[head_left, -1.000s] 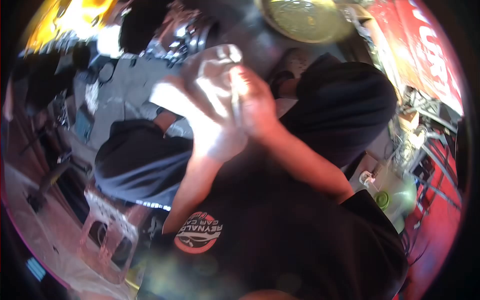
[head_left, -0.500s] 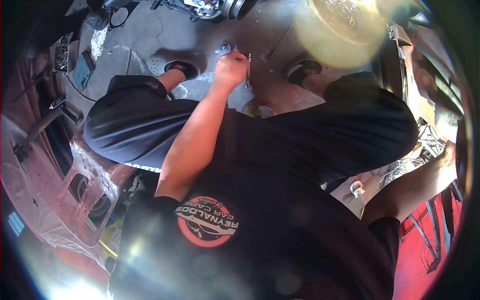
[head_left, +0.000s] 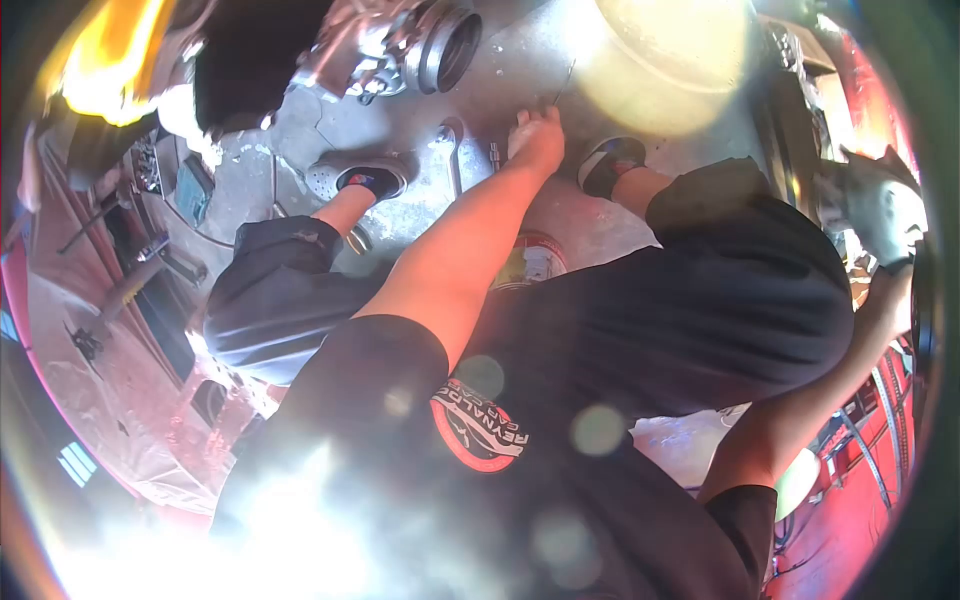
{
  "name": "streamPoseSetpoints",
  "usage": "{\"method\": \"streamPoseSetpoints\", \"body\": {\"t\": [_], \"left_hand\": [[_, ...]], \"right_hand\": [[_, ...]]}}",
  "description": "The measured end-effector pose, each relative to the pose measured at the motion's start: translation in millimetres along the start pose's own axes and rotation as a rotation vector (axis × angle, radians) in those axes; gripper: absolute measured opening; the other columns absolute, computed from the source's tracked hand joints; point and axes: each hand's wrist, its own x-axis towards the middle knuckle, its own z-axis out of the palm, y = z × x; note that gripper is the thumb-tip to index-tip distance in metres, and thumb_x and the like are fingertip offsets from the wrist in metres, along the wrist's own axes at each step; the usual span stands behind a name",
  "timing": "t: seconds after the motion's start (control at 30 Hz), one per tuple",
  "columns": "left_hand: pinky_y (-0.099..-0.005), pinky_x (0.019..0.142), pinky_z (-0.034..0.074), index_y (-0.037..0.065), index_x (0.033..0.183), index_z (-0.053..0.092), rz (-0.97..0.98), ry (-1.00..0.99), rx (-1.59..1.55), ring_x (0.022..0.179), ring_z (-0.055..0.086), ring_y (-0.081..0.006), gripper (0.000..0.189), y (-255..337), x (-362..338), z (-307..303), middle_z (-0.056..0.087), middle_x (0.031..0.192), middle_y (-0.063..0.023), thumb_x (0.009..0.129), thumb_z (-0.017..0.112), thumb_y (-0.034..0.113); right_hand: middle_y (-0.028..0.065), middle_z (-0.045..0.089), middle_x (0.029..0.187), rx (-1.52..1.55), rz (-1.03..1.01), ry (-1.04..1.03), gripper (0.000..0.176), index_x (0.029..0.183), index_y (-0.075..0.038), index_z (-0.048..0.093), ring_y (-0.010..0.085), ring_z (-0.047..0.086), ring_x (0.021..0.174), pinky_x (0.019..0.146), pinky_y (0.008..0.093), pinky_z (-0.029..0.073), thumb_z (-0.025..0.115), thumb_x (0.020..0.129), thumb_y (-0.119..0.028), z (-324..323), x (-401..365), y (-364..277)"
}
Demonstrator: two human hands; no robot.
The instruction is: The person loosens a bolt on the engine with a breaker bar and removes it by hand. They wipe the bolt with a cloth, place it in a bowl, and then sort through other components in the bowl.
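Note:
My left hand (head_left: 538, 138) reaches down to the concrete floor between my feet. Its fingers are curled at the near end of a thin rod-like tool (head_left: 571, 76). Just left of that hand lies a slim metal socket tool (head_left: 495, 157), and farther left a combination wrench (head_left: 455, 160). At the far right edge, my right hand (head_left: 897, 275) is mostly lost in glare and the lens border. A grey, crumpled-looking piece (head_left: 882, 195) shows directly beyond it; I cannot tell whether my fingers hold it.
A metal engine part with a round opening (head_left: 445, 45) stands at the top. A round pan (head_left: 675, 60), washed out by glare, sits at upper right. Below my left forearm is a round container with a red label (head_left: 540, 258). Worn panels (head_left: 120, 330) line the left side.
My left hand has moved right and farther away, from beside the wrench to the thin rod. My view has shifted. The grey piece now shows by my right hand.

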Motion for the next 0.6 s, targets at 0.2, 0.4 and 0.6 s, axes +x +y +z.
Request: {"method": "streamPoseSetpoints", "body": {"t": [0.2,0.4,0.6], "left_hand": [[-0.0419,0.084,0.053,0.002,0.110,0.048,-0.114,0.035,0.060,0.102,0.063,-0.0318,0.035,-4,60,38,0.067,0.101,-0.0170,0.089,0.063,0.026],[-0.0408,0.083,0.053,0.004,0.106,0.057,-0.170,-0.138,0.074,0.097,0.067,-0.0291,0.027,-3,72,14,0.070,0.096,-0.0141,0.084,0.064,0.017],[-0.0432,0.088,0.050,0.006,0.109,0.057,-0.099,0.106,0.143,0.107,0.062,-0.0339,0.023,-20,52,21,0.069,0.103,-0.0164,0.087,0.057,0.014]], "right_hand": [[0.0122,0.063,0.092,-0.086,-0.421,0.532,0.038,0.115,0.005,0.062,0.0256,0.059,0.080,0.073,0.0339,0.049,0.057,0.093,-0.026,-48,-1,-57],[0.0129,0.060,0.093,-0.084,-0.566,0.358,0.030,0.110,0.003,0.057,0.0237,0.059,0.082,0.071,0.0355,0.048,0.057,0.093,-0.021,-52,3,-93],[0.0146,0.058,0.111,0.819,-0.061,-0.144,0.047,0.126,0.003,0.048,0.0238,0.058,0.098,0.084,0.0363,0.047,0.065,0.089,-0.020,-71,-20,-102]]}}
